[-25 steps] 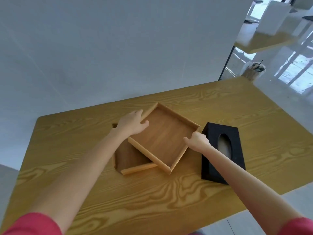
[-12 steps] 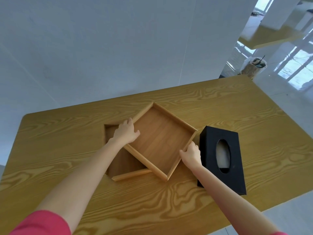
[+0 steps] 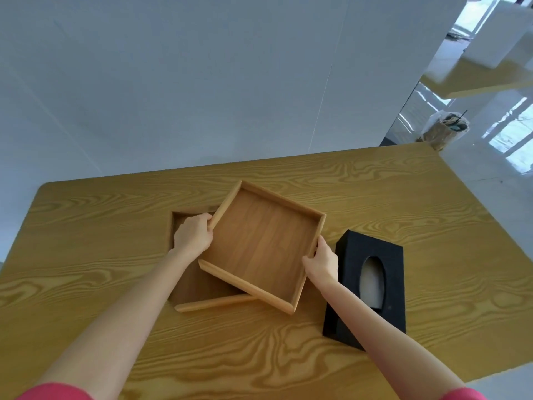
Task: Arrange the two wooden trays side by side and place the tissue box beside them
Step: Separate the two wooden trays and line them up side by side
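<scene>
An upper wooden tray [image 3: 259, 243] lies skewed on top of a lower wooden tray [image 3: 202, 301], covering most of it. My left hand [image 3: 193, 237] grips the upper tray's left rim. My right hand [image 3: 321, 262] grips its right rim. The black tissue box [image 3: 386, 255], with an oval opening showing white tissue, lies on the table just right of my right hand, close to the upper tray.
The wooden table [image 3: 403, 197] stands against a white wall [image 3: 202, 82]. Its front edge runs near the tissue box at the lower right. A bagged bin [image 3: 445, 129] sits on the glossy floor beyond the far right corner.
Both hands have slid back along the upper tray's side rims and closed on them. The upper tray has turned slightly and looks raised off the lower one.
</scene>
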